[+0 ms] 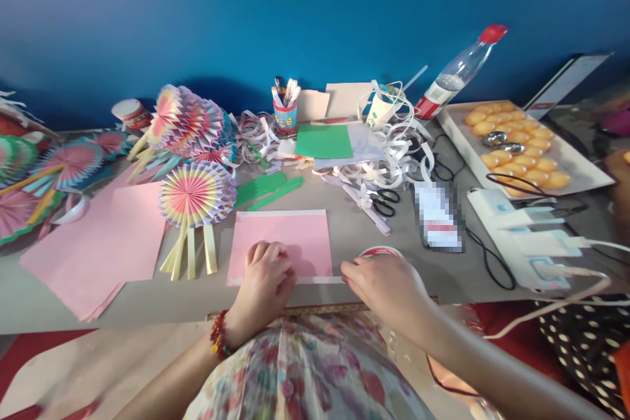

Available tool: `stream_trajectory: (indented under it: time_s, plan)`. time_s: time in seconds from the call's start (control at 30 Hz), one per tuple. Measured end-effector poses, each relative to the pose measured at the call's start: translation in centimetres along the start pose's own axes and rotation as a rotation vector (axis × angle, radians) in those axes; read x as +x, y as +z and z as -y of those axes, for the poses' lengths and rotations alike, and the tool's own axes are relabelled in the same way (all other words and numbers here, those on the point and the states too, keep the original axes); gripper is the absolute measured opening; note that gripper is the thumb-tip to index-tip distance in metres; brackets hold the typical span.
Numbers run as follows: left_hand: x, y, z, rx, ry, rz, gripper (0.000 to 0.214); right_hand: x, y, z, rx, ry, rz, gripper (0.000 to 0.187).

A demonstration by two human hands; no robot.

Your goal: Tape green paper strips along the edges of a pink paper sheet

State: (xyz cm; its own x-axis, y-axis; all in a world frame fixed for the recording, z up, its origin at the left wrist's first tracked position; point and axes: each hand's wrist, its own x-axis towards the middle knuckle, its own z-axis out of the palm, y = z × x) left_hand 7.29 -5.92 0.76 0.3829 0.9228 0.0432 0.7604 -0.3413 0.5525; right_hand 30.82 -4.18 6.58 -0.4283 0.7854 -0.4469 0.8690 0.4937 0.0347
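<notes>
A sheet of pink paper (pixel 280 243) lies flat in front of me, with a white strip along its far edge. Another white strip of tape (pixel 322 280) runs along its near edge and reaches past the paper toward my right hand. My left hand (pixel 266 275) rests on the near edge of the sheet with its fingers curled; what is under the fingertips is hidden. Fingers bent, my right hand (pixel 386 282) is closed over a tape roll (pixel 381 251), whose red and white rim shows behind the knuckles.
Folded paper fans (pixel 197 193) and pink sheets (pixel 132 230) lie to the left. Behind are green strips (pixel 268 190), paper scraps, a pen cup (pixel 285 115) and black scissors (pixel 386 202). Rightward are a phone (pixel 438 216), a power strip (pixel 516 239), cables and a tilted bottle (pixel 457 75).
</notes>
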Motion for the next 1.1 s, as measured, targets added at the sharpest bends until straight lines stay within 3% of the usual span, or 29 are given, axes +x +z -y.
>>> stream_trajectory:
  time_s: [1.1]
  plan:
    - [-0.2, 0.7, -0.3, 0.099, 0.029, -0.058, 0.008, 0.2, 1.1, 0.5, -0.003, 0.052, -0.019, 0.017]
